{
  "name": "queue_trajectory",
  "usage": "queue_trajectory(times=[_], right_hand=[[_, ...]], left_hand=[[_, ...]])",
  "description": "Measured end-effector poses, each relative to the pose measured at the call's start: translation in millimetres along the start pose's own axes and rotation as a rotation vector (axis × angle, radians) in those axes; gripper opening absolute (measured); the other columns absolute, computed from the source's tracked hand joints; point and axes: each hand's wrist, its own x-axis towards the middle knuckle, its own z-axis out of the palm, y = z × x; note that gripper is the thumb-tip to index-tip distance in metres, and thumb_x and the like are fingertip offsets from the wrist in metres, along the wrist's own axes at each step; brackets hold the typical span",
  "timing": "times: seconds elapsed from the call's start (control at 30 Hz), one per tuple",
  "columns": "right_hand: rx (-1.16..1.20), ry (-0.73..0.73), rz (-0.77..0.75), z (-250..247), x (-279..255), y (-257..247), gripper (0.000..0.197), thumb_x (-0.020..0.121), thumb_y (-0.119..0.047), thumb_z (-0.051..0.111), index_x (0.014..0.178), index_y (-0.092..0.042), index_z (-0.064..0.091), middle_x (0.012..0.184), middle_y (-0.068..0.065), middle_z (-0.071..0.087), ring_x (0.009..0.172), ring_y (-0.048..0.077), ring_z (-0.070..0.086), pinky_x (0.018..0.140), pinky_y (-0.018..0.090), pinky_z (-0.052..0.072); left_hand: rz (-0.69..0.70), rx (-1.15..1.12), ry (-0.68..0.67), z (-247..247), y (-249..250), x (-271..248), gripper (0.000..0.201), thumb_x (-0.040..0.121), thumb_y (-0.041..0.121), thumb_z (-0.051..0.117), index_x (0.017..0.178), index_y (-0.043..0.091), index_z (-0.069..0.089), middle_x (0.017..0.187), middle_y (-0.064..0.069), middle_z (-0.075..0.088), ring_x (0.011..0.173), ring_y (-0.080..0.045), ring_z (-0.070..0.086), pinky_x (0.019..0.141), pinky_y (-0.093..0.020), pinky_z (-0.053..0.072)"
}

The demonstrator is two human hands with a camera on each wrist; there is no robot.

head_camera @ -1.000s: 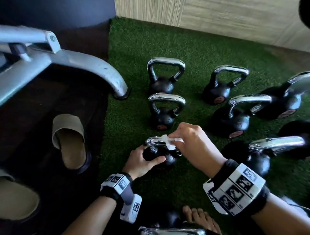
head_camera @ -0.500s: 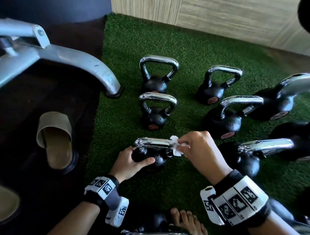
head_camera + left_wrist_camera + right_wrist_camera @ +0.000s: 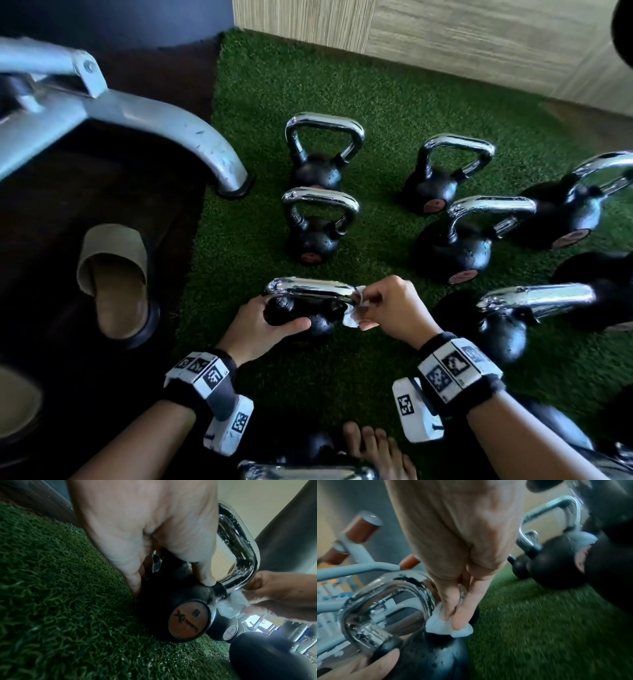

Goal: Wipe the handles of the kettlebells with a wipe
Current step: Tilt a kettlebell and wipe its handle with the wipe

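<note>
A crumpled white wipe [image 3: 352, 317] is pinched by the right hand [image 3: 394, 308] against the chrome handle [image 3: 308, 291]; the round black kettlebell [image 3: 318, 323] is gripped by the left hand [image 3: 263, 329].

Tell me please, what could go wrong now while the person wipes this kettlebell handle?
1. The wipe is bunched small at the handle's right end, so the wet chrome bar may stay partly unwiped.
2. The left hand only steadies the small kettlebell's round body on the turf; it might tip.
3. A bare foot lies close below, at risk if it rolls.
</note>
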Motion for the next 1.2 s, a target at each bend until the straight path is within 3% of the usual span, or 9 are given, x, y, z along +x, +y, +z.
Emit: queue_trajectory(times=[0.2,0.27,0.37,0.5,0.67,0.83,1.0,1.1,1.2], right_hand=[[0.183,0.025,0.097,11.4,-4.5,18.2,0.01,0.075,-0.001,0.084,0.072,-0.006,0.077,0.064,0.0,0.069,0.069,0.026,0.077,0.074,0.057,0.062],[0.176,0.082,0.097,1.2,-8.7,19.7,0.011,0.076,-0.008,0.086,0.073,-0.006,0.075,0.062,0.003,0.066,0.064,0.024,0.076,0.074,0.06,0.06],[0.181,0.153,0.009,-17.8,-20.2,7.2,0.013,0.073,-0.014,0.089,0.077,-0.02,0.079,0.067,0.002,0.075,0.063,0.017,0.074,0.074,0.05,0.063],[0.162,0.239,-0.17,-32.5,-32.1,-32.1,0.029,0.066,-0.027,0.094,0.08,-0.023,0.07,0.077,-0.009,0.076,0.065,0.001,0.066,0.067,0.015,0.049],[0.234,0.233,-0.384,-23.4,-30.5,-68.5,0.028,0.059,-0.028,0.096,0.074,-0.03,0.073,0.077,-0.009,0.07,0.065,0.004,0.062,0.063,0.022,0.046],[0.154,0.262,-0.467,-17.2,-27.8,-87.2,0.063,0.058,-0.028,0.098,0.11,-0.03,0.061,0.074,-0.007,0.071,0.059,0.009,0.059,0.061,0.024,0.049],[-0.024,0.252,-0.564,-16.8,-19.6,-84.5,0.09,0.061,-0.038,0.096,0.135,-0.034,0.046,0.083,-0.007,0.057,0.068,0.007,0.051,0.063,0.014,0.039],[-0.051,0.132,-0.448,-28.3,-17.6,-52.8,0.115,0.053,-0.036,0.099,0.146,-0.043,0.032,0.095,-0.008,0.056,0.072,0.007,0.051,0.066,0.015,0.045],[-0.001,0.173,-0.189,-21.7,-8.9,-4.7,0.096,0.058,-0.024,0.097,0.139,-0.036,0.046,0.092,-0.007,0.065,0.069,0.004,0.058,0.066,0.018,0.048]], left_hand=[[-0.082,0.135,-0.171,-21.1,-2.7,5.4,0.051,0.068,0.058,0.088,0.115,0.05,0.069,0.115,0.028,0.072,0.112,0.008,0.064,0.105,-0.026,0.049],[-0.062,0.147,-0.242,-44.3,0.7,8.8,0.053,0.076,0.026,0.088,0.117,0.052,0.066,0.122,0.022,0.07,0.117,0.001,0.065,0.108,-0.032,0.051],[-0.015,0.006,-0.018,-73.6,22.5,4.1,0.065,0.087,-0.009,0.072,0.124,0.043,0.062,0.129,0.006,0.07,0.115,-0.007,0.07,0.097,-0.018,0.054],[0.1,-0.217,0.079,-85.2,86.6,-8.8,0.032,0.093,0.011,0.072,0.122,0.024,0.072,0.114,0.003,0.078,0.104,-0.013,0.075,0.093,-0.025,0.059],[-0.021,-0.429,-0.205,-67.2,135.6,-19.6,0.039,0.093,0.032,0.061,0.123,0.009,0.072,0.116,-0.007,0.077,0.106,-0.02,0.075,0.089,-0.03,0.061],[-0.118,-0.579,-0.245,-55.5,139.7,-18.0,0.038,0.089,0.034,0.062,0.114,0.01,0.077,0.11,-0.014,0.078,0.099,-0.021,0.076,0.079,-0.028,0.063],[-0.129,-0.583,-0.198,-49.3,133.5,-17.7,0.031,0.09,0.02,0.07,0.117,0.007,0.076,0.11,-0.012,0.078,0.111,-0.029,0.073,0.098,-0.041,0.059],[0.111,-0.337,0.074,-49.3,125.5,-23.0,0.024,0.088,0.021,0.076,0.11,0.015,0.08,0.105,0.003,0.08,0.105,-0.013,0.075,0.097,-0.028,0.057],[0.523,0.24,0.395,-41.1,115.2,-29.6,0.02,0.089,0.016,0.079,0.109,0.016,0.081,0.11,0.01,0.077,0.101,0.005,0.071,0.092,-0.012,0.054]])
